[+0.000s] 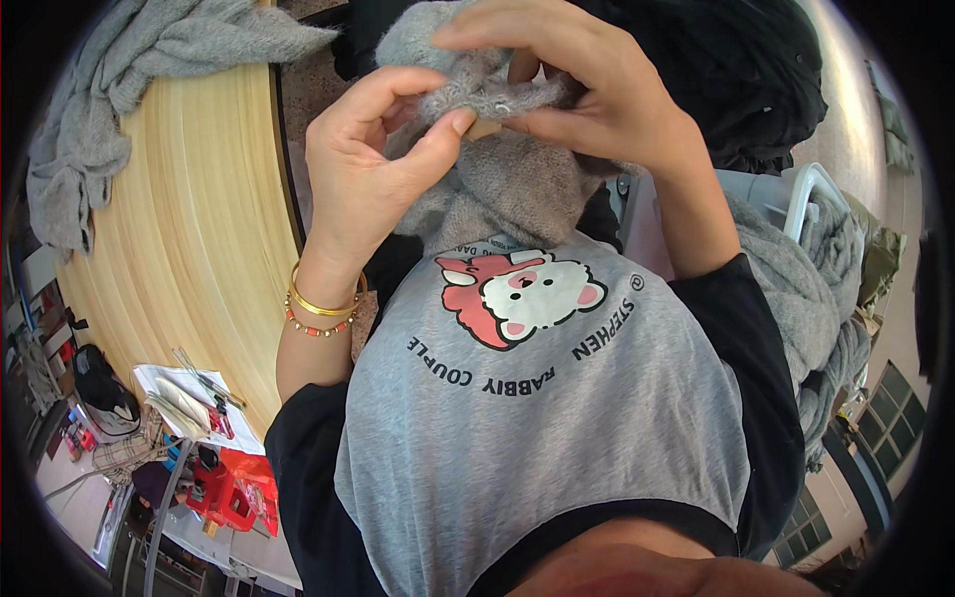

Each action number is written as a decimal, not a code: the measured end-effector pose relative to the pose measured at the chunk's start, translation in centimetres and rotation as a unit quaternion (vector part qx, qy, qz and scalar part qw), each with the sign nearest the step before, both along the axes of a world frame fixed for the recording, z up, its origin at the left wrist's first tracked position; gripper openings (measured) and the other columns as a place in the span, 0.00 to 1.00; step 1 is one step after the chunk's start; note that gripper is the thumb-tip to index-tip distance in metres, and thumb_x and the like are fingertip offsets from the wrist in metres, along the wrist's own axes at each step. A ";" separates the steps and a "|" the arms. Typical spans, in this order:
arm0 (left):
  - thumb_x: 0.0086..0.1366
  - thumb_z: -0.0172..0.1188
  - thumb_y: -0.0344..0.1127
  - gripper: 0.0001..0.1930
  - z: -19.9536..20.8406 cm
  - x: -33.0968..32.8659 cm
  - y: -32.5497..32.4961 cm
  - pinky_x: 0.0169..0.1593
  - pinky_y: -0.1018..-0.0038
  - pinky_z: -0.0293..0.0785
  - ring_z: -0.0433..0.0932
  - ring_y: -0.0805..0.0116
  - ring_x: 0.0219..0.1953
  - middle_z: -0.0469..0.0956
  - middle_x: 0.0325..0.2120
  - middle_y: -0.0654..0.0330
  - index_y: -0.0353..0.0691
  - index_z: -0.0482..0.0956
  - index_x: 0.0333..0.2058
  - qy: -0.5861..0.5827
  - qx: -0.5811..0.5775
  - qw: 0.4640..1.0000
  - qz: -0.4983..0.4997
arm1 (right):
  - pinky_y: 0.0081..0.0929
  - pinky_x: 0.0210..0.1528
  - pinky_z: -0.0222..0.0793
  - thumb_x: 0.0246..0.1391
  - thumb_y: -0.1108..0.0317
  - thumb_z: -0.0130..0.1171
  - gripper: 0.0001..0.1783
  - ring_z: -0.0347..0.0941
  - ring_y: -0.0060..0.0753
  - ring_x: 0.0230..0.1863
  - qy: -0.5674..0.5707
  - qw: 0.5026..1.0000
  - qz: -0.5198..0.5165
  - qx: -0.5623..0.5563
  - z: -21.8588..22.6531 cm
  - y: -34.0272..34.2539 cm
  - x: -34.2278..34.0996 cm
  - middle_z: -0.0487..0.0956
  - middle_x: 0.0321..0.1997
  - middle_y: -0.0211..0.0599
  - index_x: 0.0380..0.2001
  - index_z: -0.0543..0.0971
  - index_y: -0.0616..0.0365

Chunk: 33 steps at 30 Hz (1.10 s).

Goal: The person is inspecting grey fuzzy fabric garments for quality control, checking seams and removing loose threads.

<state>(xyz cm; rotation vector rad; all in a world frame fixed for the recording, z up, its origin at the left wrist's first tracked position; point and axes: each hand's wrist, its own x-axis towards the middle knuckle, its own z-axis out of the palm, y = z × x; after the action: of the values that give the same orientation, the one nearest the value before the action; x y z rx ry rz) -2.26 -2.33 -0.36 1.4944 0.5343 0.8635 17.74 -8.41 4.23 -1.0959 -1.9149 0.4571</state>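
A fuzzy grey knit garment (517,184) is bunched up in front of my chest, its lower part on my lap. My left hand (373,159) pinches an edge of the knit between thumb and forefinger. Opposite it, my right hand (597,85) grips the same edge, fingers curled over the top and thumb underneath. The strip of edge is drawn between the two hands. Just below it a small beige piece (482,129) shows by my left thumb; I cannot make out what it is.
A light wooden table (199,199) stands at my left, with more grey knitwear (169,60) at its far end. Papers and tools (199,403) lie at its near end, beside a red basket (219,497). To my right, a pale plastic bin (647,214) adjoins heaped grey knits (786,279). Black fabric (736,70) lies ahead.
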 end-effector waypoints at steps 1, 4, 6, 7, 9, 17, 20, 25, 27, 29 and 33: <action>0.54 0.65 0.22 0.12 -0.1 0.0 0.1 0.37 0.86 0.69 0.73 0.84 0.33 0.77 0.33 0.67 0.33 0.78 0.38 -0.009 0.005 1.000 -0.003 | 0.25 0.39 0.71 0.38 0.77 0.64 0.22 0.75 0.36 0.37 0.016 1.000 0.008 -0.015 0.3 0.1 0.1 0.78 0.37 0.39 0.42 0.77 0.61; 0.53 0.65 0.22 0.11 -0.1 -0.1 0.1 0.38 0.85 0.70 0.73 0.83 0.33 0.77 0.33 0.67 0.34 0.79 0.37 -0.001 0.031 1.000 -0.007 | 0.28 0.40 0.70 0.37 0.77 0.65 0.24 0.75 0.40 0.38 0.048 0.994 0.045 -0.091 0.5 0.6 0.5 0.77 0.38 0.40 0.44 0.76 0.60; 0.53 0.65 0.21 0.11 0.0 -0.1 0.0 0.38 0.84 0.71 0.74 0.82 0.34 0.78 0.33 0.66 0.35 0.79 0.37 0.016 0.050 0.999 -0.006 | 0.28 0.39 0.70 0.38 0.77 0.64 0.22 0.75 0.38 0.37 0.047 0.987 0.068 -0.140 0.0 1.3 0.6 0.77 0.37 0.38 0.42 0.76 0.60; 0.52 0.64 0.21 0.11 0.0 -0.2 -0.1 0.39 0.82 0.73 0.76 0.80 0.34 0.78 0.32 0.65 0.35 0.79 0.36 0.019 0.067 0.998 0.006 | 0.28 0.38 0.70 0.37 0.76 0.65 0.21 0.75 0.38 0.35 -0.012 0.995 0.088 -0.045 -0.4 1.8 0.7 0.77 0.35 0.37 0.40 0.77 0.60; 0.51 0.64 0.21 0.11 0.0 -0.2 -0.2 0.39 0.81 0.74 0.77 0.78 0.35 0.79 0.32 0.63 0.35 0.79 0.36 0.023 0.081 0.996 0.020 | 0.27 0.37 0.69 0.36 0.76 0.65 0.19 0.75 0.37 0.34 -0.071 0.990 0.109 0.048 -1.1 2.0 0.6 0.77 0.34 0.37 0.38 0.77 0.60; 0.47 0.63 0.20 0.13 -0.2 -0.6 -0.4 0.39 0.75 0.76 0.80 0.64 0.35 0.80 0.33 0.57 0.36 0.79 0.34 0.053 0.255 0.965 0.023 | 0.21 0.31 0.67 0.35 0.72 0.71 0.16 0.72 0.24 0.29 0.031 0.974 0.004 -0.224 -1.3 0.7 0.5 0.77 0.27 0.31 0.31 0.77 0.60; 0.47 0.62 0.19 0.13 -0.2 -0.6 -0.4 0.39 0.75 0.76 0.80 0.64 0.36 0.80 0.33 0.57 0.36 0.78 0.34 0.027 0.240 0.970 0.009 | 0.19 0.31 0.67 0.36 0.72 0.72 0.16 0.73 0.21 0.28 0.038 0.996 0.079 -0.023 -1.5 0.6 0.2 0.78 0.27 0.29 0.31 0.78 0.60; 0.47 0.62 0.18 0.12 0.3 -0.8 -0.1 0.39 0.75 0.76 0.80 0.64 0.35 0.80 0.33 0.57 0.35 0.78 0.34 0.035 0.247 0.968 -0.023 | 0.18 0.30 0.68 0.37 0.73 0.71 0.15 0.74 0.21 0.27 0.068 0.981 -0.008 -0.180 -1.7 -0.8 0.4 0.78 0.28 0.29 0.31 0.78 0.58; 0.48 0.61 0.18 0.12 0.6 -0.9 0.0 0.39 0.75 0.76 0.80 0.64 0.36 0.80 0.33 0.57 0.35 0.78 0.34 0.040 0.252 0.966 -0.037 | 0.19 0.30 0.68 0.37 0.73 0.71 0.14 0.74 0.22 0.27 0.070 0.983 -0.008 -0.169 -1.7 -1.2 0.5 0.78 0.28 0.29 0.31 0.78 0.58; 0.48 0.61 0.18 0.12 0.9 -1.0 0.1 0.39 0.75 0.76 0.80 0.65 0.36 0.80 0.33 0.57 0.35 0.78 0.33 0.051 0.270 0.961 -0.045 | 0.19 0.30 0.69 0.37 0.73 0.71 0.14 0.74 0.23 0.27 0.049 0.987 -0.008 -0.154 -1.5 -1.2 0.6 0.78 0.28 0.29 0.30 0.78 0.58; 0.48 0.62 0.18 0.12 1.0 -0.8 0.4 0.39 0.75 0.76 0.80 0.65 0.36 0.80 0.33 0.57 0.35 0.79 0.34 0.042 0.269 0.961 -0.039 | 0.20 0.29 0.69 0.37 0.72 0.70 0.14 0.75 0.26 0.26 0.009 0.991 -0.019 -0.134 -1.1 -0.9 0.6 0.78 0.28 0.30 0.29 0.78 0.57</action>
<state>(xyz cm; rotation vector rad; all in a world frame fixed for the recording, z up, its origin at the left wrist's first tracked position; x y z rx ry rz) -3.10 -1.90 0.67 2.0409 0.3065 0.9299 18.33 -9.29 3.09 -1.2934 -1.8501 0.7147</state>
